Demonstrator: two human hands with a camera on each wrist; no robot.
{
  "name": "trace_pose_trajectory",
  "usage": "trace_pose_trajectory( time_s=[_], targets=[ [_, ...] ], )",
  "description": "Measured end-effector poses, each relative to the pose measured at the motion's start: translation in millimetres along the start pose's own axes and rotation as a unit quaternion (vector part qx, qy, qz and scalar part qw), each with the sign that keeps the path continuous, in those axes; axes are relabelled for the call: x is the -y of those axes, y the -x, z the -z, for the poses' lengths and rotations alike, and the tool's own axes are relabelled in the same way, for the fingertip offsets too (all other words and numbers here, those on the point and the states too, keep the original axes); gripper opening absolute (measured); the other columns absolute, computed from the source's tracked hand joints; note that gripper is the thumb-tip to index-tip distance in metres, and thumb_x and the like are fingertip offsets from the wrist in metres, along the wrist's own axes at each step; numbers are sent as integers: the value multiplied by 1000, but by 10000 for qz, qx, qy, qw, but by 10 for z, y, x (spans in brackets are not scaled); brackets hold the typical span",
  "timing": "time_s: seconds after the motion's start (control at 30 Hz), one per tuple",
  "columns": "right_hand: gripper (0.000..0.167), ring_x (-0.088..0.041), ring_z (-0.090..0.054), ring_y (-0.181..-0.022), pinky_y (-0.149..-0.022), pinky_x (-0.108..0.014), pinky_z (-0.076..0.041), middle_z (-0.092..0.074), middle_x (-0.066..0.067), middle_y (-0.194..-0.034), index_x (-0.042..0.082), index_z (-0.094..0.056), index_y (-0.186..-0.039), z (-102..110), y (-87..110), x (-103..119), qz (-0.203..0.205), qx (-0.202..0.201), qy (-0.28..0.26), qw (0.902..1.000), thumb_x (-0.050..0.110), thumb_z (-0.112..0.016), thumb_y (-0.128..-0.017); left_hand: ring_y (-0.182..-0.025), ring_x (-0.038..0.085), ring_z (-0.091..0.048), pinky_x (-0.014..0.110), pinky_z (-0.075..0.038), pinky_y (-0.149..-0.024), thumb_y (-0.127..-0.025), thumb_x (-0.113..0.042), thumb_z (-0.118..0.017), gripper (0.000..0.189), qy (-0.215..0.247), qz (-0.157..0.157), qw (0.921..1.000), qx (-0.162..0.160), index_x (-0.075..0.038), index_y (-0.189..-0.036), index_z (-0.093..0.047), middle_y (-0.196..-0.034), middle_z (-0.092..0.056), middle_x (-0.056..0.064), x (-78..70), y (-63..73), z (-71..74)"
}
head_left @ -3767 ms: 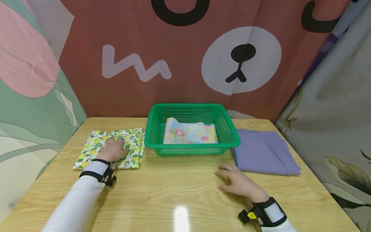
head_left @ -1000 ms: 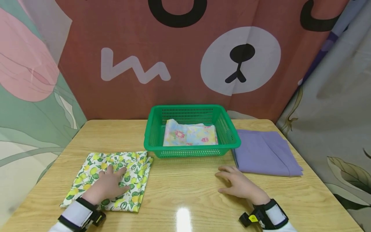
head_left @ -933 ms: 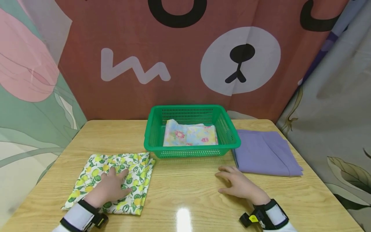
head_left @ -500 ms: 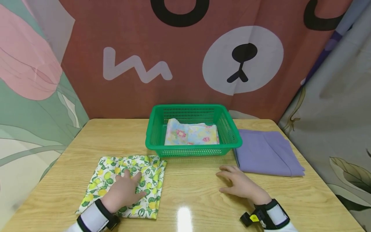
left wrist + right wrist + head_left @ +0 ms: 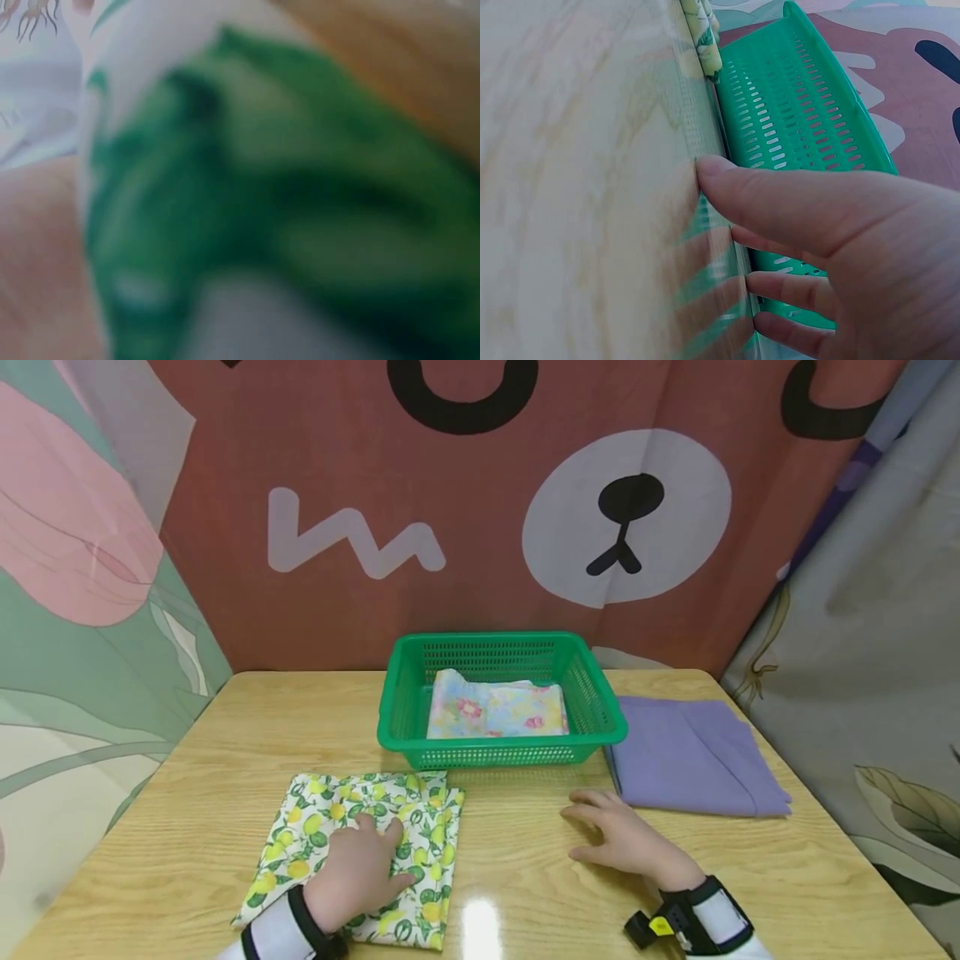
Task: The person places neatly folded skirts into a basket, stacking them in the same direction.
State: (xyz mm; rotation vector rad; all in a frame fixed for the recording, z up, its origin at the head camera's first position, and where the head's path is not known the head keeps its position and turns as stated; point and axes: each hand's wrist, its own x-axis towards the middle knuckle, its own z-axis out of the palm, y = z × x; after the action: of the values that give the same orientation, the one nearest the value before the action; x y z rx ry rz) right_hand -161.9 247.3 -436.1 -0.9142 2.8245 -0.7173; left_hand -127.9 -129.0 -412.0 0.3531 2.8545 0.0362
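Observation:
A folded cloth (image 5: 292, 843) with a lemon print lies on the table at the front left in the head view. My left hand (image 5: 360, 868) rests flat on it with fingers spread. Blurred green print of that cloth (image 5: 225, 172) fills the left wrist view. My right hand (image 5: 626, 839) rests on the tabletop right of centre, fingers loosely bent and holding nothing. In the right wrist view the fingertips of my right hand (image 5: 840, 232) touch the table surface. A folded purple cloth (image 5: 693, 756) lies just beyond that hand.
A green plastic basket (image 5: 502, 752) stands at the back centre of the wooden table (image 5: 187, 810). Inside it lies a folded floral cloth (image 5: 498, 710). A curtain (image 5: 480, 568) with a bear face hangs behind the table.
Under my left hand, the lemon-print cloth has slid from the left back toward the front, then rightward toward the table's middle. My right hand has stayed in place.

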Motion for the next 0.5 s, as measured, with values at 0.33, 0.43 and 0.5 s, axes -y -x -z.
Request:
trace_pose_trajectory(
  time_s=[0.33,0.43,0.5],
  targets=[
    [51,-56,-54,-129,-101,-70,-49,-61,-29,-142,2,-72,-133,20,3,19,-2,0,-21,10000,27,-86,-91,-120,63,-62,74,-49,-104,-94,-58,-75,81,-226,101,9995,192,-1,-148,-58,-139,-54,46,-413,-110,11],
    [51,-56,-54,-129,-101,-70,-49,-61,-29,-141,2,-72,-133,12,3,14,3,1,-21,10000,27,-86,-91,-120,58,-65,70,-52,-104,-94,-63,-72,82,-492,190,9983,263,-4,-150,-57,-140,-56,43,-525,-139,14],
    [51,-55,-54,-129,-101,-71,-49,-61,-29,-141,2,-72,-133,0,5,9,15,-17,-11,10000,27,-86,-90,-118,55,-67,68,-54,-103,-94,-66,-70,83,-718,225,9967,306,-7,-151,-57,-140,-57,42,-593,-158,11]
  ],
)
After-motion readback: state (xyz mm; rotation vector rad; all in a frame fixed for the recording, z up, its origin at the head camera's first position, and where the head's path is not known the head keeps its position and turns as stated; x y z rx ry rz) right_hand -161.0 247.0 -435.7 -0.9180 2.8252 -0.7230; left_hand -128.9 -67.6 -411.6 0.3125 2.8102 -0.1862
